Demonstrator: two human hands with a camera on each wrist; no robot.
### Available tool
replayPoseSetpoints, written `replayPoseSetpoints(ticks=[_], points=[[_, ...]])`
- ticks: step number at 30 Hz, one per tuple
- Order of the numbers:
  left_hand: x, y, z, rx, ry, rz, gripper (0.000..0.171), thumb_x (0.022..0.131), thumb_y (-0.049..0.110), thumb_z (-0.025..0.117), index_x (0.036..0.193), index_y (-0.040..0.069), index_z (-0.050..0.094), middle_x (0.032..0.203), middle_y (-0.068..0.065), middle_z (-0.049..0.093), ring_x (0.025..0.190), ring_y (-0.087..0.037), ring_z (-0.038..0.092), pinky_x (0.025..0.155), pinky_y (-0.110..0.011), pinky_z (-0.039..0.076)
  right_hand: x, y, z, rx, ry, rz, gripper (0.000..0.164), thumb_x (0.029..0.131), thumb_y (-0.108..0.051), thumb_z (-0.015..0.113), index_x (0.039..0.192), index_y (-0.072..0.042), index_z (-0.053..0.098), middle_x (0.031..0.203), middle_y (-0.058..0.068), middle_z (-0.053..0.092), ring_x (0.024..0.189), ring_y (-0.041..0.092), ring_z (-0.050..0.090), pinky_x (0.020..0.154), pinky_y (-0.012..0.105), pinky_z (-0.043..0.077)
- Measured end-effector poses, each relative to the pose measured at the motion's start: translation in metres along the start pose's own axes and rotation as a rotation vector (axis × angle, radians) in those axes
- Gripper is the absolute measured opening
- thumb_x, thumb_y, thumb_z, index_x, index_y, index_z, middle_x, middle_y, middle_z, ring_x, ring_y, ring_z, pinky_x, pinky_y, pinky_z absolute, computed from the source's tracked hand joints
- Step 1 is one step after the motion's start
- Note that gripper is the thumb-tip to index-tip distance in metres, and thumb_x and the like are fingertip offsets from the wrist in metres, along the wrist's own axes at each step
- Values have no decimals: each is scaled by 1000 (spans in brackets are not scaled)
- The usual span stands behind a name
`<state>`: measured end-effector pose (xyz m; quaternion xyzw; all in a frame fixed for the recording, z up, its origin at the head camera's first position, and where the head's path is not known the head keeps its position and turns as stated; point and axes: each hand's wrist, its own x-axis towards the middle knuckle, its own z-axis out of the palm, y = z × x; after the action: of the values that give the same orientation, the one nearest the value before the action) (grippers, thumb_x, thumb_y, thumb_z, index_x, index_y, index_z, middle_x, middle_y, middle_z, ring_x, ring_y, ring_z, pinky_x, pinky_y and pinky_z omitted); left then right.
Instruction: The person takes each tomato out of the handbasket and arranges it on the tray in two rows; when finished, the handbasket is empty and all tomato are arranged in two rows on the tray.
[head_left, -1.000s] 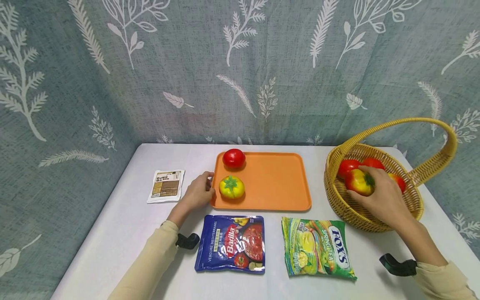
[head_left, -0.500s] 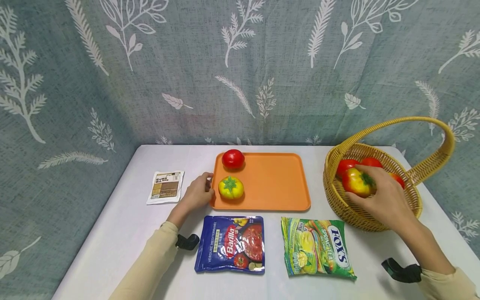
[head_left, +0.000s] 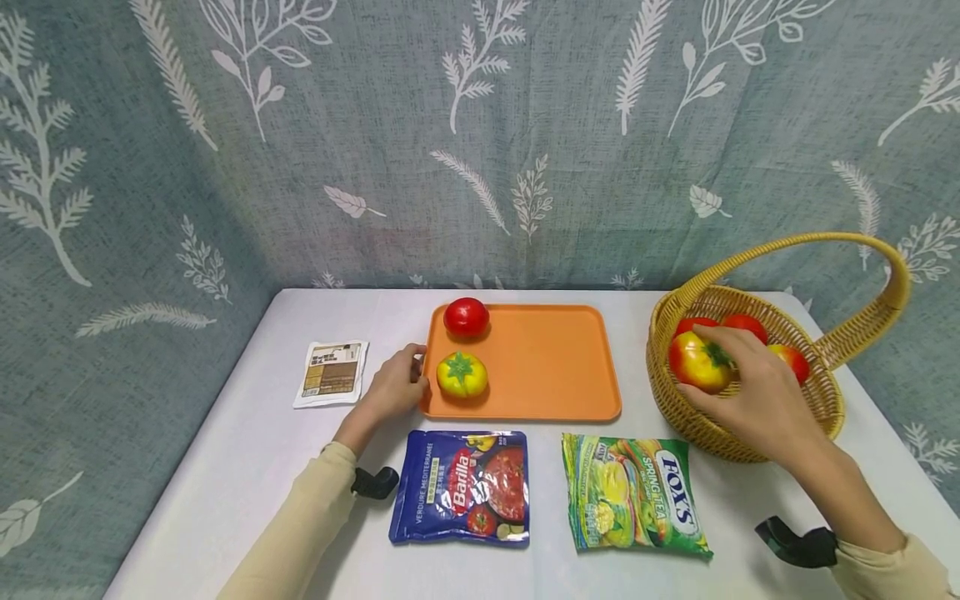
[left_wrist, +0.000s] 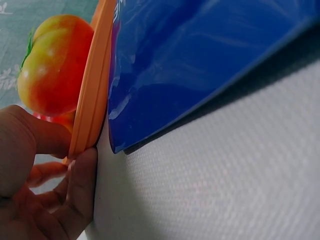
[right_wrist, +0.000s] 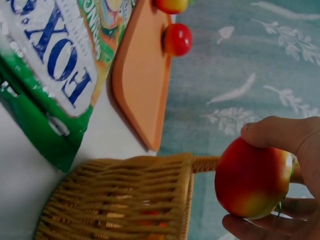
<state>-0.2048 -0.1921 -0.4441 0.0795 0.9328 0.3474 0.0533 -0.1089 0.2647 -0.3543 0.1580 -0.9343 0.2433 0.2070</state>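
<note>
My right hand point(head_left: 761, 392) holds a red and yellow tomato point(head_left: 697, 362) with a green stem over the wicker basket point(head_left: 678, 408), thumb and fingers curled round it. In the right wrist view this tomato point(right_wrist: 250, 180) shows above the basket's rim. At the left edge of the orange tray point(head_left: 551, 358), my left hand point(head_left: 392, 383) pinches the rim between thumb and fingers, as the left wrist view shows the tray edge point(left_wrist: 92, 90) between them. On the tray's left side lie a red tomato point(head_left: 467, 318) and a yellow tomato point(head_left: 461, 377) with a green top.
Inside the basket are more red tomatoes point(head_left: 745, 325), and its tall handle point(head_left: 810, 240) arches over the right side. A blue Barilla pouch point(head_left: 459, 490) and a green Fox's candy bag point(head_left: 633, 496) lie in front of the tray. Further left rests a small white and brown packet point(head_left: 332, 373).
Over the last half second my right hand has shifted slightly left over the basket with the tomato, uncovering more of another tomato. My left hand has stayed at the tray's edge.
</note>
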Motion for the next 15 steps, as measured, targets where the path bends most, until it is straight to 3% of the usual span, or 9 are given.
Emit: replayPoseSetpoints(ticks=[15], points=[[0, -1, 0, -13, -13, -9, 53, 89, 3, 59, 139, -3, 46, 108, -16, 61, 94, -28, 59, 81, -41, 50, 4, -21, 0, 1, -5, -71, 73, 69, -16, 91, 135, -7, 59, 129, 13, 58, 109, 34, 57, 83, 59, 52]])
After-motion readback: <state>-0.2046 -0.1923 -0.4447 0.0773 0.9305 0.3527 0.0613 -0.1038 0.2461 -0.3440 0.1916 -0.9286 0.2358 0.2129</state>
